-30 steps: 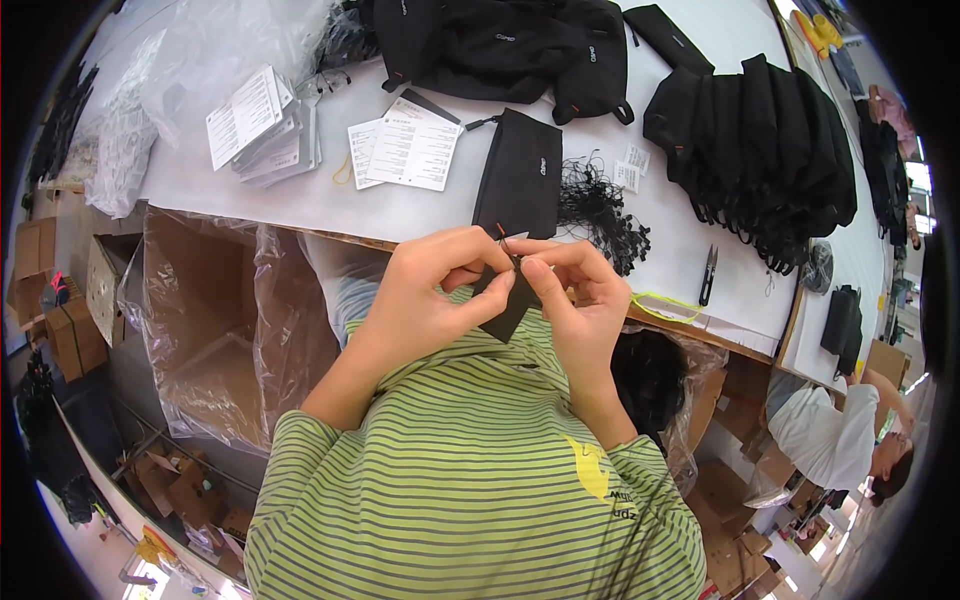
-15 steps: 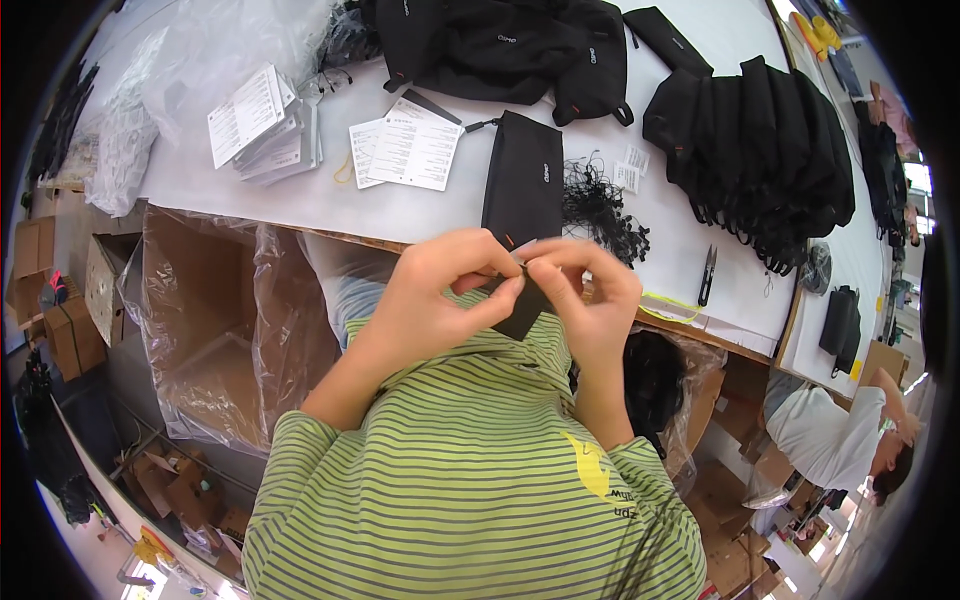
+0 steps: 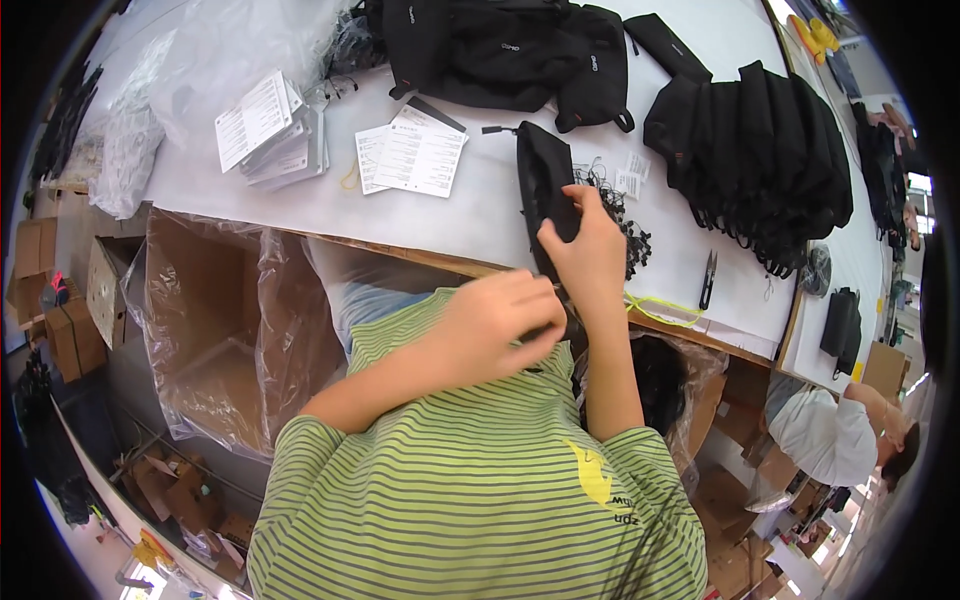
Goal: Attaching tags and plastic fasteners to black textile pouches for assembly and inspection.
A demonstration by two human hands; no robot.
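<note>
A slim black zip pouch (image 3: 541, 165) lies at the table's near edge, its long side pointing away from me and its zip pull to the far left. My right hand (image 3: 592, 252) grips it from the right, thumb on top and a fingertip at its right side. Close to the pouch's near end is my left hand (image 3: 505, 325), blurred by motion with fingers curled; whether it holds anything is hidden. Right of the pouch, a tangle of thin black cords (image 3: 632, 245) is partly covered by my right hand.
White printed cards (image 3: 415, 155) lie left of the pouch, with a card stack (image 3: 265, 130) farther left. Black bags (image 3: 500, 50) fill the back, and a row of black pouches (image 3: 755, 165) the right. Black thread snips (image 3: 708, 280) lie near the front edge. A plastic-lined carton (image 3: 205, 320) stands below.
My hands have parted from the small dark piece they pinched together. My right hand has moved up onto the pouch, which has turned and shifted right; my left hand has dropped lower.
</note>
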